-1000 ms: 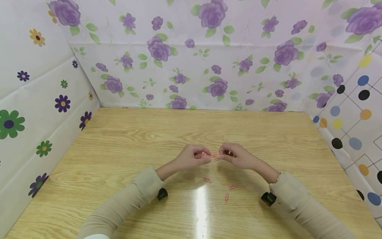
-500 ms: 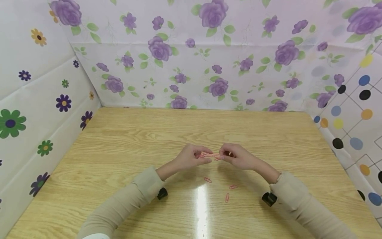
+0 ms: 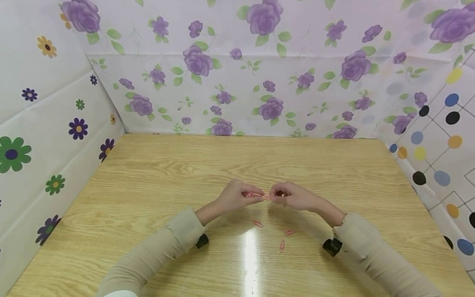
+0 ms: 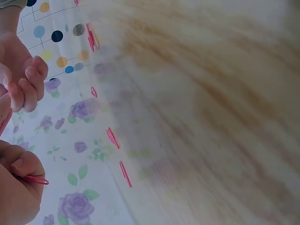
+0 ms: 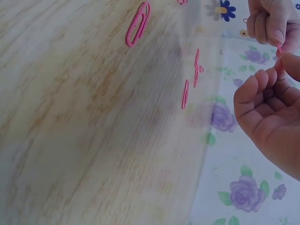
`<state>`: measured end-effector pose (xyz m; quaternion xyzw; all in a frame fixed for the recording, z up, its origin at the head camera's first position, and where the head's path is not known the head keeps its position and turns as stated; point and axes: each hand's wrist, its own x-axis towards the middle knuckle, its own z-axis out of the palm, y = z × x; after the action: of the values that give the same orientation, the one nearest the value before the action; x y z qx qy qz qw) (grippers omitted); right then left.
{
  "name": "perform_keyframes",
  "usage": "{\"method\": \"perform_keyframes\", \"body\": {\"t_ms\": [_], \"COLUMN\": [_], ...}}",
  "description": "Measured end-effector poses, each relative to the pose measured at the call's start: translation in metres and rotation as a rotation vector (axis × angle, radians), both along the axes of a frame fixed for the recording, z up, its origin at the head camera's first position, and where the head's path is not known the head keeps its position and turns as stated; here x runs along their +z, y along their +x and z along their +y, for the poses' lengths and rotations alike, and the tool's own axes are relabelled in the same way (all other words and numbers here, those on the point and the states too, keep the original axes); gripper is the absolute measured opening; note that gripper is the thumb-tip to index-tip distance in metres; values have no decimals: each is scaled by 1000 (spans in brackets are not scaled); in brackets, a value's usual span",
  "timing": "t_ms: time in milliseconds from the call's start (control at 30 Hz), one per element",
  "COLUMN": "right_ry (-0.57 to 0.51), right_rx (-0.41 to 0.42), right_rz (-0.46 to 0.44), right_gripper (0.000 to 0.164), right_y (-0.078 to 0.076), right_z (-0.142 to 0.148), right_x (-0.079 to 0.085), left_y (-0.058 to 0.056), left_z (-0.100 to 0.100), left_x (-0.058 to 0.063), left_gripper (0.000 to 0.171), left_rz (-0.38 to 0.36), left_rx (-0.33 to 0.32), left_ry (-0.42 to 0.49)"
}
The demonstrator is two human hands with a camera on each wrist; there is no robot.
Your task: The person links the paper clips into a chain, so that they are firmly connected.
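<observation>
In the head view both hands meet above the middle of the table. My left hand (image 3: 237,196) pinches pink paper clips (image 3: 252,194) between thumb and fingers; how they are linked is too small to tell. Close to its right, my right hand (image 3: 295,196) pinches the other end of a pink paper clip (image 3: 266,198) that spans the small gap. The right wrist view has this clip (image 5: 279,48) between both hands' fingertips. A clip end (image 4: 37,180) sticks out from under the left fingers in the left wrist view.
Nearer the person, loose pink paper clips lie on the wooden table (image 3: 178,165): one (image 3: 257,224) below the left hand, another (image 3: 290,232) below the right, a third (image 3: 282,246) closer in. Flower-patterned sheeting (image 3: 237,95) stands behind; side walls flank the table.
My right hand has shifted slightly left, towards the left hand, and the gap between them has narrowed. The left fingertips have drawn together on the clips. Loose clips on the table stay put.
</observation>
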<state>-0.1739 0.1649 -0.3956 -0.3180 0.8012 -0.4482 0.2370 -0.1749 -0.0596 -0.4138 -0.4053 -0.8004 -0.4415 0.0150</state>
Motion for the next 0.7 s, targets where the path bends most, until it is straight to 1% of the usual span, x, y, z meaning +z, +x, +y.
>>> {"method": "perform_keyframes", "body": {"t_ms": [100,233,367,533,600,700], "right_ry": [-24,-48,-62,-59,-46,-34], "right_rx": [2,9,16,3,-15,-26], "right_rz": [-78,-137,-165,-136,-95,-12], "right_gripper": [15,16,15,18,18,16], "right_y": [0,-1,-1,-2,-2,-3], "right_z": [0,1,1,1,3,6], "right_x": [-1,-1,-1,-1,-2,-4], "left_y": [1,2,3,3,3,2], "left_z": [0,-1,0,0,-1,-1], "left_x": [-1,0,0,0,-1,-2], "left_gripper": [13,11,10,8,8,7], "left_rz": [51,116,132,81,61,61], "left_rx": [6,18,24,35,38,40], "left_ry": [-4,7,12,32,52,77]}}
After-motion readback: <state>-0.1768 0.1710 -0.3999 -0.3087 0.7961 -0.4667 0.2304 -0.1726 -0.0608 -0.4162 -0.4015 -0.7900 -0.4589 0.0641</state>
